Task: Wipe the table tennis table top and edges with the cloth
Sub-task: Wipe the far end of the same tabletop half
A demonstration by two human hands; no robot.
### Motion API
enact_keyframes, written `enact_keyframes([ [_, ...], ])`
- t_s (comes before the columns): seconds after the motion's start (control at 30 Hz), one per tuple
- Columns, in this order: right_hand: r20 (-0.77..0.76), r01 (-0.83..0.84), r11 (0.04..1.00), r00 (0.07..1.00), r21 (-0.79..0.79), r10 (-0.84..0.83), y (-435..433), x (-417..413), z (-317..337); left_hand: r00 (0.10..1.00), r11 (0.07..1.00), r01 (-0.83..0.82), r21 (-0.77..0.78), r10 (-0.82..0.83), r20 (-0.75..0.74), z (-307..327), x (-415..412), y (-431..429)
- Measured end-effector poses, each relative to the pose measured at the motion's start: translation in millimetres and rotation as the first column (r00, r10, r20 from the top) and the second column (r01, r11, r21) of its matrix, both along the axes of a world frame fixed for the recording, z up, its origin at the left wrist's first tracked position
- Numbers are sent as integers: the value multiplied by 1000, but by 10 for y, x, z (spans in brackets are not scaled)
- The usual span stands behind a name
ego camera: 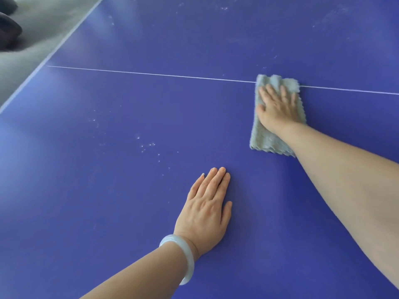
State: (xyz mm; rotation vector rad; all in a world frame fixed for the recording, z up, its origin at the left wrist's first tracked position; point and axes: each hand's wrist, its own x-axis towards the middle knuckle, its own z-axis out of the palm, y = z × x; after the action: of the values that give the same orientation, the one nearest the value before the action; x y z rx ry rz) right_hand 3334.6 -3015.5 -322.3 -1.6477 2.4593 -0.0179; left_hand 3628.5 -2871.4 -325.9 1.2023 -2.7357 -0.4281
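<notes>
**Bench** (129, 201): blue top, seen from above at a slant. It is crossed by a thin white line (151, 74) and bounded at the upper left by a pale border (54, 52).

**Cloth** (265, 141): grey-blue, fluffy, folded into an oblong. It is laid flat on the bench at the right, with its far end lapping over the line.

**Right hand** (276, 106): laid palm down on the far half of the cloth, open, with the fingers straight and slightly spread. The cloth is pressed, not gripped. The forearm is stretched in from the lower right.

**Left hand** (207, 210): laid flat on the bare bench, nearer the viewer and well apart from the cloth. It is open, fingers straight and together, and nothing is held. A pale bangle (183, 255) is worn at the wrist.

**Specks** (146, 145): white, scattered on the bench left of the hands. Fainter smears are seen beyond the line.

**Floor** (32, 39): grey, seen past the border. A blurred dark shape (8, 33) is seen at the upper left corner; what it is cannot be told.
</notes>
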Motion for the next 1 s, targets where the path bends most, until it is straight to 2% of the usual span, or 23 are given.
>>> enact_keyframes([
  [0.1, 6, -231, 972, 973, 33, 231, -302, 465, 14, 1000, 1000, 4, 1, -4, -3, 0, -4, -1],
  [0.17, -5, -381, 925, 925, 2, 381, -182, 642, 32, 1000, 1000, 8, -1, -8, 5, 11, -10, 4],
  [0.23, -31, -499, 866, 867, -32, 498, 181, 660, 46, 1000, 1000, 6, -4, -6, 5, 17, -6, 8],
  [0.33, -78, -572, 820, 818, -9, 570, 979, 464, -3, 1000, 1000, 9, -1, -9, -6, 28, -3, 10],
  [0.43, -81, -469, 883, 881, -13, 467, 1554, -39, -45, 1000, 1000, 12, 5, -12, -22, 19, 5, 14],
  [0.47, -89, -357, 933, 931, -32, 353, 1642, -216, -49, 1000, 1000, 13, 5, -12, -26, 14, 6, 17],
  [0.53, -79, -26, 1000, 997, -13, 24, 1672, -382, -36, 999, 1000, 3, -1, -3, -34, 7, 8, 25],
  [0.6, -43, 207, 978, 977, -8, -207, 1629, -125, -26, 999, 1000, -8, -15, 7, -53, -5, 3, 30],
  [0.63, -27, 239, 971, 970, -26, -240, 1655, 138, -16, 998, 1000, -4, -23, 3, -63, -8, 4, 28],
  [0.8, -1, -87, 990, 996, -114, 88, 2601, 1726, -71, 987, 1000, -7, 25, 11, -163, -19, 47, 9],
  [0.9, -13, -107, 992, 994, -74, 106, 3126, 2183, -63, 976, 995, -20, 100, 41, -213, 51, 84, 6],
  [1.0, -41, -97, 995, 995, -20, 96, 3210, 2238, -10, 966, 990, -44, 134, 76, -247, 156, 267, 156],
])
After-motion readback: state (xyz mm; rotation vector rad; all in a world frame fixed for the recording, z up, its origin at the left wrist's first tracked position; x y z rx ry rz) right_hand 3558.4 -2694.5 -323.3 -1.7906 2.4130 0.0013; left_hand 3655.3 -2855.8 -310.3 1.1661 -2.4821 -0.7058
